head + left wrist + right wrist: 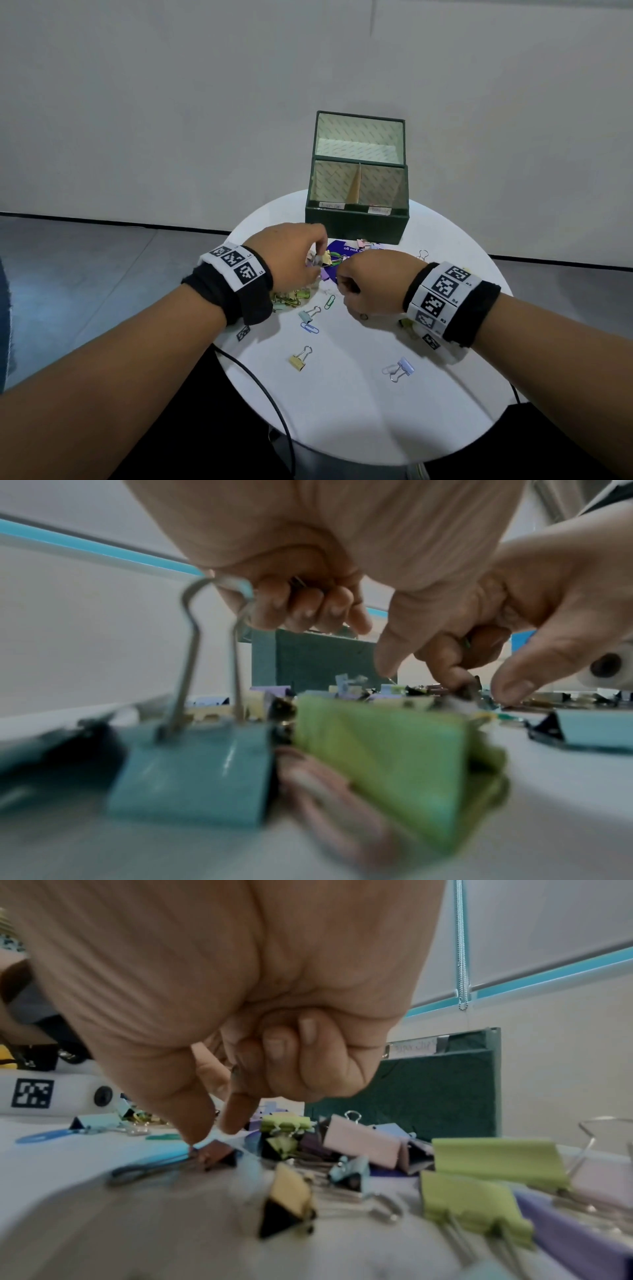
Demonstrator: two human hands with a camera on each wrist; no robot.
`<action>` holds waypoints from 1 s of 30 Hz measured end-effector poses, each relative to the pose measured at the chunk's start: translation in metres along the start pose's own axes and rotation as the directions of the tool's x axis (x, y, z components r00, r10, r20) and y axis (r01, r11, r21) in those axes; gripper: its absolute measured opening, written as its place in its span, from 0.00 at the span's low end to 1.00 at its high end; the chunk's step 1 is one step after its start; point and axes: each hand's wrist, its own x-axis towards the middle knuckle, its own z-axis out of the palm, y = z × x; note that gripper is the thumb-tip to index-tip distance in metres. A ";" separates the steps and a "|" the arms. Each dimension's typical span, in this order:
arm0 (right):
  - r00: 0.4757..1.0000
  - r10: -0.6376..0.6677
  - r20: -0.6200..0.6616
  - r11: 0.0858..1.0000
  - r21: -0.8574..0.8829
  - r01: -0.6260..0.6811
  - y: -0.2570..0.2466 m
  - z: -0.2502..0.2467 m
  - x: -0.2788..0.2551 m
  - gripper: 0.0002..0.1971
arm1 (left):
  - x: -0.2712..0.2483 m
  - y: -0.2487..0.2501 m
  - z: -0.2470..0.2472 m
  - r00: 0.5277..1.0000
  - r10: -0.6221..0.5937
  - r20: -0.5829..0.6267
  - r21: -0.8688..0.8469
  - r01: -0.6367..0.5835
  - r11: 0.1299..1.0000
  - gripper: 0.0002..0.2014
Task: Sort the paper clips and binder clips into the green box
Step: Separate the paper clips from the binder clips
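Observation:
The green box (356, 222) stands at the back of the round white table (359, 418), its labelled front compartments showing. A pile of pastel binder clips and paper clips (364, 244) lies just in front of it. My left hand (317, 258) hovers over the pile's left side, fingers curled round a small clip whose wire shows in the left wrist view (297, 582). My right hand (342, 281) is over the middle of the pile. Its outer fingers are curled round a small clip, while thumb and forefinger (214, 1133) touch a small brownish binder clip (215, 1152).
Loose on the near table lie a yellow binder clip (298, 361), a lilac one (402, 368), a blue paper clip (310, 328) and a green paper clip (330, 302). A black cable (274, 404) hangs past the table's left edge. Teal (192, 772) and green (377, 750) binder clips sit beneath my left wrist.

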 end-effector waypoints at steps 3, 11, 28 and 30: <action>0.999 0.036 0.018 0.999 -0.021 -0.036 -0.003 0.000 -0.004 0.05 | -0.010 0.002 0.000 0.988 0.068 0.138 -0.053 -0.061 0.997 0.11; 0.979 0.103 0.178 0.993 -0.081 -0.090 -0.013 -0.009 0.002 0.09 | -0.031 0.019 -0.001 0.919 0.213 0.332 -0.025 -0.217 0.976 0.09; 0.867 0.343 -0.361 0.918 0.324 -0.228 0.078 -0.085 0.042 0.07 | -0.030 0.014 0.004 0.921 0.303 0.243 0.034 -0.321 0.947 0.07; 0.879 0.364 -0.309 0.906 0.338 -0.256 0.083 -0.089 0.047 0.16 | -0.031 0.013 0.004 0.921 0.297 0.254 0.030 -0.314 0.949 0.06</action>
